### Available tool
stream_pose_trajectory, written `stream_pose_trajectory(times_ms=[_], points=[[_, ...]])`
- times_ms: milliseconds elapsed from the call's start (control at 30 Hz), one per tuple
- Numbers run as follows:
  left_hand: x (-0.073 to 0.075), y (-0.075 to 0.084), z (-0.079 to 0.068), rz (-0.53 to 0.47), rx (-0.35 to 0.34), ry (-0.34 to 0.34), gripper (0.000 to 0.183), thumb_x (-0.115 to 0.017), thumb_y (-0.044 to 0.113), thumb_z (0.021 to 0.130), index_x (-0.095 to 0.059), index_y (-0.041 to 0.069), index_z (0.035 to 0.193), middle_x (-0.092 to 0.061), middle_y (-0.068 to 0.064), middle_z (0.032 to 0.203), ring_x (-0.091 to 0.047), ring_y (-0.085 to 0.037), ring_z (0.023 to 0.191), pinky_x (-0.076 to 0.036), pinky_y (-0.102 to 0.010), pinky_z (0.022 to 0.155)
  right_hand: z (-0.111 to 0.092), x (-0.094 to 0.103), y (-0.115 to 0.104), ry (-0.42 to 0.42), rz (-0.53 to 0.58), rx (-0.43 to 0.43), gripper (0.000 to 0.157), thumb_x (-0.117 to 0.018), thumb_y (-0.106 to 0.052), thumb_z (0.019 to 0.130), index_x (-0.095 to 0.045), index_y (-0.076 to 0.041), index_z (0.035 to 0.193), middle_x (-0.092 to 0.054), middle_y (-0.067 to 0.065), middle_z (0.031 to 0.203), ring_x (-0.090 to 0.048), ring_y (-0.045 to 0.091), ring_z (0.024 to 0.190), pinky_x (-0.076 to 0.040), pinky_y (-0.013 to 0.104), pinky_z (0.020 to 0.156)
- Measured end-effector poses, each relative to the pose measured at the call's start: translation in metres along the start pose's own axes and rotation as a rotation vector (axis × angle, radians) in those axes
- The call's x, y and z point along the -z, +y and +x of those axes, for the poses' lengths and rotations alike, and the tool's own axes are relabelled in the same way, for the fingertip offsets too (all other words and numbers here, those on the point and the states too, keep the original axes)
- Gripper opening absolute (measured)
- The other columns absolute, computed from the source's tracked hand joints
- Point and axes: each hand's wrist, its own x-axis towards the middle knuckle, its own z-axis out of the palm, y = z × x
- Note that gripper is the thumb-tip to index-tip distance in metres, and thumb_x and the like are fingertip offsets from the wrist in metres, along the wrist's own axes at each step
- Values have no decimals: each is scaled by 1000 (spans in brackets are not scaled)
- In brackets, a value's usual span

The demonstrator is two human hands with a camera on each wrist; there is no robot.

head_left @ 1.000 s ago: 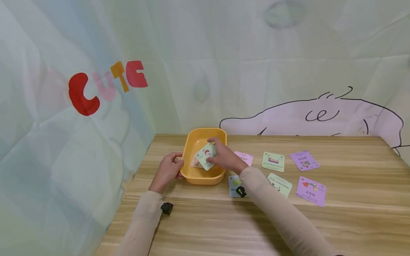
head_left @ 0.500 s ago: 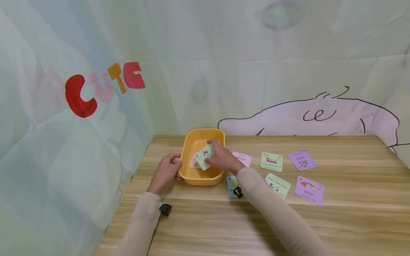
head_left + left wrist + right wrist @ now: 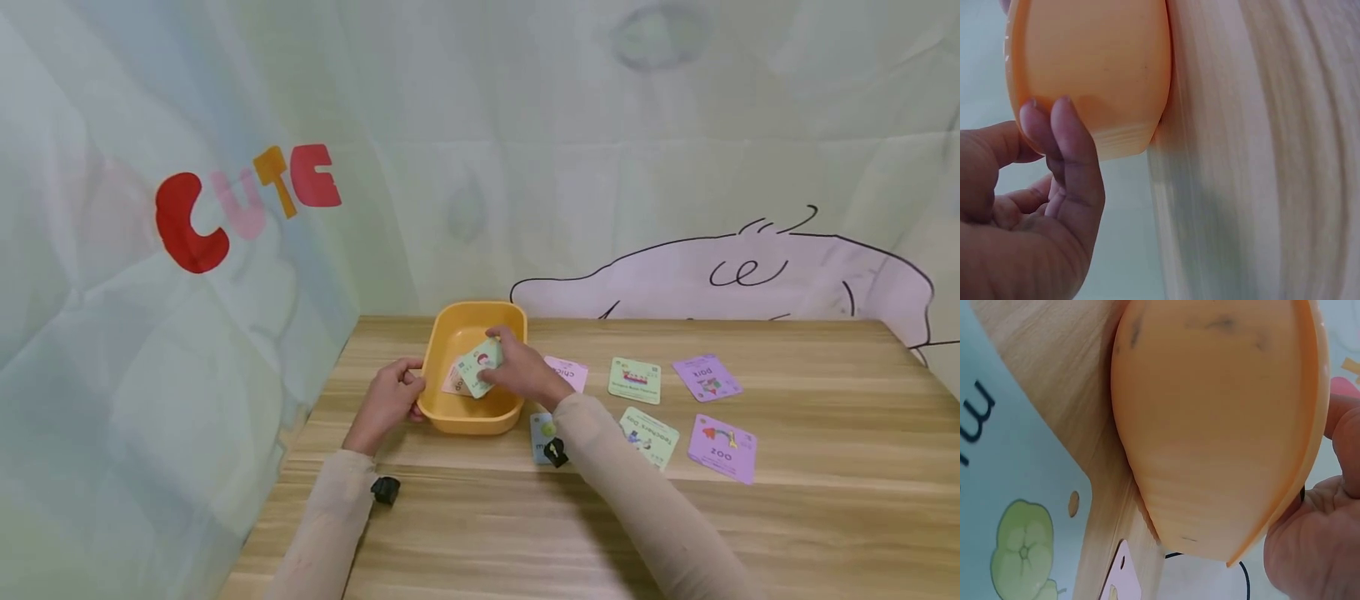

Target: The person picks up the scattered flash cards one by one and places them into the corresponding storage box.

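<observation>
A yellow-orange plastic tub (image 3: 480, 422) stands on the wooden table, left of the middle. My left hand (image 3: 384, 402) grips its left rim; in the left wrist view that hand (image 3: 1054, 200) has its fingertips against the tub's outer wall (image 3: 1097, 75). Over the tub's inside, my right hand (image 3: 527, 367) pinches a green picture card (image 3: 474, 368) by its right side. Under that card a pinkish card (image 3: 453, 383) shows partly, lying in the tub. From the right wrist, the tub's wall (image 3: 1210, 437) hides both the card and most of the fingers.
Several picture cards lie to the right: a pink chick card (image 3: 572, 371), a green boat card (image 3: 635, 382), purple park (image 3: 707, 377) and zoo (image 3: 723, 450) cards, a Teachers' Day card (image 3: 649, 435) and a blue card (image 3: 542, 433) partly under the right forearm. A printed curtain (image 3: 420, 208) hangs behind.
The head view has shifted slightly. Both hands keep their places at the tub, and the green card stays pinched in the right one.
</observation>
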Motion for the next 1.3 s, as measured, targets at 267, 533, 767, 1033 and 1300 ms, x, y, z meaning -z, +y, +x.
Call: stream_pose_trajectory(times_ms=[267, 533, 767, 1033, 1300], points=[[-1, -1, -1, 0, 3, 3, 38, -54, 7, 101, -55, -1, 138, -59, -17, 89, -61, -16, 56, -58, -31, 54, -1, -2, 2, 20, -10, 6, 75, -77, -21, 89, -35, -20, 152, -62, 11, 126, -60, 26, 108, -49, 43, 102], [0, 0, -1, -9, 4, -12, 38, -55, 8, 102, -55, -1, 139, -60, -19, 91, -62, -17, 55, -59, -32, 54, -2, -2, 2, 20, -2, 6, 75, -77, -21, 89, -36, -20, 152, -61, 11, 129, -59, 26, 112, -46, 45, 107], [0, 2, -2, -19, 11, -18, 39, -54, 7, 101, -55, -1, 139, -60, -19, 91, -62, -17, 56, -58, -32, 54, -3, -2, 0, 12, 11, -11, 76, -78, -22, 90, -35, -21, 152, -61, 10, 126, -59, 26, 109, -48, 44, 105], [1, 2, -1, -14, 19, -15, 39, -54, 8, 102, -54, -1, 140, -60, -19, 92, -61, -17, 56, -58, -31, 54, -3, -1, -1, 2, 30, -13, 76, -78, -23, 90, -35, -20, 152, -61, 9, 125, -59, 25, 107, -48, 43, 105], [1, 1, -1, -4, 19, -15, 38, -54, 8, 103, -54, -1, 140, -60, -17, 91, -61, -17, 57, -58, -32, 55, -3, -1, -1, 9, 26, -17, 76, -80, -25, 88, -37, -19, 150, -61, 9, 126, -58, 26, 109, -47, 43, 107]])
